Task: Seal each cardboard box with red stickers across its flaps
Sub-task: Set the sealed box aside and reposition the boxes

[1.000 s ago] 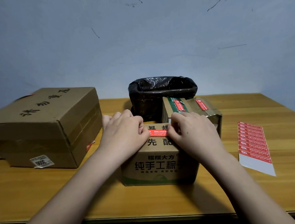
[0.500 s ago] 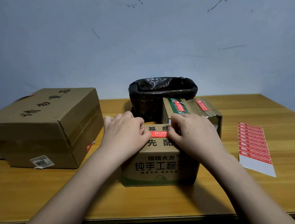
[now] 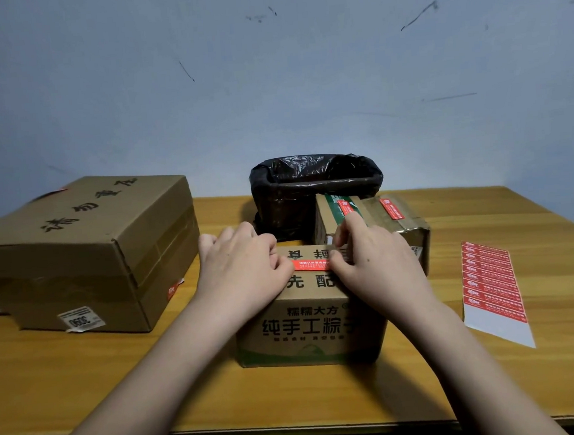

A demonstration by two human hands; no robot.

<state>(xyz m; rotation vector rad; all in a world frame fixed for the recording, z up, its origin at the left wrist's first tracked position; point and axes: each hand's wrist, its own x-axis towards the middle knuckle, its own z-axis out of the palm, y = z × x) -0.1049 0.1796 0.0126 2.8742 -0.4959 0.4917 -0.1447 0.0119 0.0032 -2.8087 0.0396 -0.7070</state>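
Two hands on the small printed brown cardboard box [image 3: 308, 313] at the near middle of the wooden worktop [image 3: 85, 377]: left hand [image 3: 239, 267] and right hand [image 3: 378, 261], fingers loosely curled in a narrow grip holding nothing, thumbs pressing either end of the red rectangular sticker [image 3: 311, 265] lying across the flap seam. Best done by rubbing from the middle outward, pressing both ends flat, keeping the strip square to the seam.

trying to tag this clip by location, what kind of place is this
Probably a makeshift packing spot in a home or small shop, not a warehouse. A wooden table against a scuffed bare wall holds a few cardboard boxes, a sheet of red stickers and a bin with a black liner.
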